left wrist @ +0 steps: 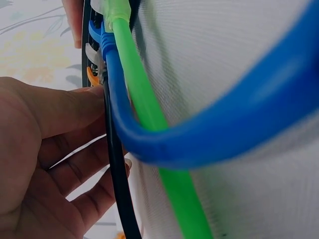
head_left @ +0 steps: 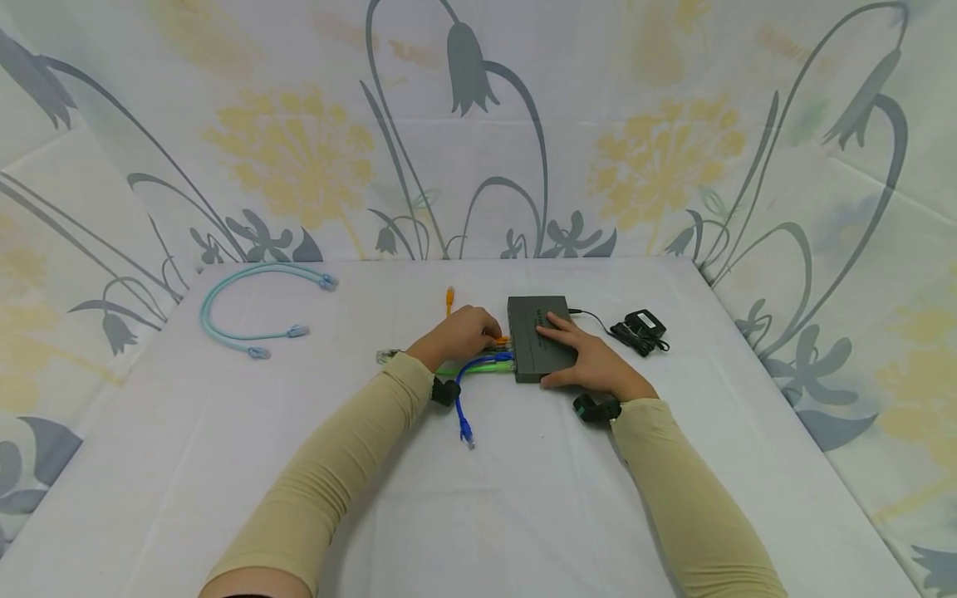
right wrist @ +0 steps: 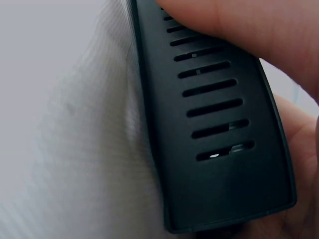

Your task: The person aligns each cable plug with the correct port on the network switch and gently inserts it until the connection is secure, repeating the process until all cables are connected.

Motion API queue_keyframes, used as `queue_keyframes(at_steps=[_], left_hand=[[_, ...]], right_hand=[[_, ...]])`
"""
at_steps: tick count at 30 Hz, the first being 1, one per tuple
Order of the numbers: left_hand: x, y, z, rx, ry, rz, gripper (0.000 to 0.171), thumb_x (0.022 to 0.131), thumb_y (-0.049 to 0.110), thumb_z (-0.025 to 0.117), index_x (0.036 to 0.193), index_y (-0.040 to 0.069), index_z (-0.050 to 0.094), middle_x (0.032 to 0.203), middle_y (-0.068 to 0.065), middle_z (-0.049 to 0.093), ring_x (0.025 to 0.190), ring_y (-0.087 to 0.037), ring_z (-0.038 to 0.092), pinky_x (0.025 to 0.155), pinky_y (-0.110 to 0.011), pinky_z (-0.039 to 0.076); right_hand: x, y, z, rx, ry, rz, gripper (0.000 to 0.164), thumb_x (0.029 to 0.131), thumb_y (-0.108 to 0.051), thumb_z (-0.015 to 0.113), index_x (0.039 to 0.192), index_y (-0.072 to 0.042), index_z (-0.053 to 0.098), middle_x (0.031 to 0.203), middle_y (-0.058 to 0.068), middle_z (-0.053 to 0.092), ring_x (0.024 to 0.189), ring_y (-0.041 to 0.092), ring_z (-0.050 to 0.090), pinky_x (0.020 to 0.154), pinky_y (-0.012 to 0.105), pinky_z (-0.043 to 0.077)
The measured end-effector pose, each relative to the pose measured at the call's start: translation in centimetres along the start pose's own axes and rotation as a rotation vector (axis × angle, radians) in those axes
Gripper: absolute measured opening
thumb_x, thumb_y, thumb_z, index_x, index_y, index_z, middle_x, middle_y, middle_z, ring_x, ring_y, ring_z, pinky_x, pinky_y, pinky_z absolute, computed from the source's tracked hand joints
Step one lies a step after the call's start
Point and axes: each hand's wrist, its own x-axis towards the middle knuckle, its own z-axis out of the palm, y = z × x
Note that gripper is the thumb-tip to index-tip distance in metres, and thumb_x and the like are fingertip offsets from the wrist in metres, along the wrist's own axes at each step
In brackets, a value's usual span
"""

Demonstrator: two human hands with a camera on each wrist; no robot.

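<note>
A dark network switch lies on the white-covered table. My right hand grips it, fingers spread over its top and thumb across its slotted near side. At the switch's left edge, my left hand pinches the plug end of an orange network cable; its fingers partly hide the plug in the left wrist view. Beside that plug, a black cable, a blue network cable and a green network cable run into the same edge. The blue cable's free plug points toward me.
A light teal pair of network cables lies curved at the back left. To the switch's right sits a black power adapter with a bundled cord, its thin lead joined to the switch. The orange cable's other plug sticks out behind my left hand.
</note>
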Motion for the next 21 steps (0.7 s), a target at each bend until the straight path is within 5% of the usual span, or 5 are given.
queue_keyframes(at_steps=[21], left_hand=[[0.42, 0.35, -0.12, 0.035, -0.001, 0.027, 0.026, 0.098, 0.010, 0.054, 0.117, 0.005, 0.070, 0.119, -0.010, 0.069, 0.112, -0.024, 0.064, 0.095, -0.036, 0.052]], right_hand=[[-0.05, -0.25, -0.07, 0.010, -0.002, 0.000, 0.095, 0.070, -0.054, 0.081, 0.150, -0.035, 0.035, 0.163, -0.015, 0.009, 0.151, 0.033, 0.009, 0.114, 0.061, 0.024]])
